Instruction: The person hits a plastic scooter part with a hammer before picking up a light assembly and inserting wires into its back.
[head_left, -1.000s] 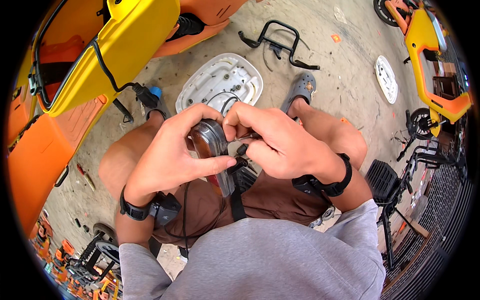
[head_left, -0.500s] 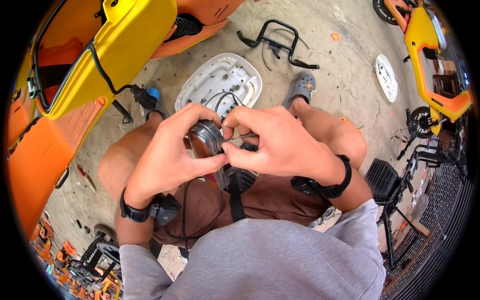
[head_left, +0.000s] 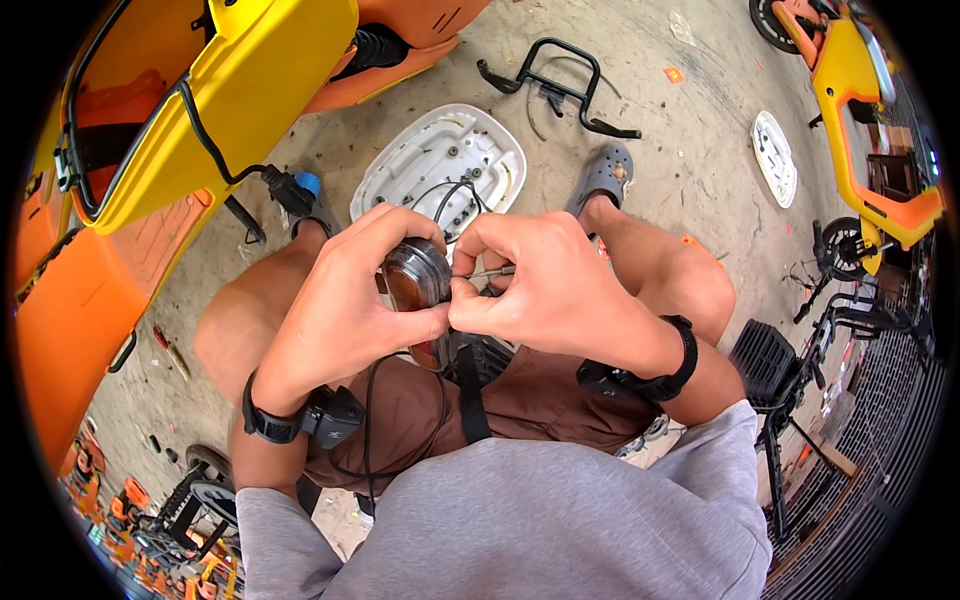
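My left hand is closed round a vehicle lamp with a clear, amber-tinted lens, its thumb and fingers gripping the rim. Below that thumb another reddish-orange part shows, apparently of the same lamp. Pressed close to the lamp's right side, my right hand pinches a thin metal rod. Its inner end is hidden by the fingertips, so I cannot tell what it touches. Just beyond both hands lies a white plastic shell holding small screws and a looped black cable.
A yellow and orange vehicle body rises close on the left. A black tubular frame lies ahead on the concrete floor, with a smaller white shell farther right. Another yellow-orange vehicle and black bike parts stand at right.
The lamp has turned slightly in my left hand, showing more of its lens face. My right hand has shifted slightly, still pinching the thin rod.
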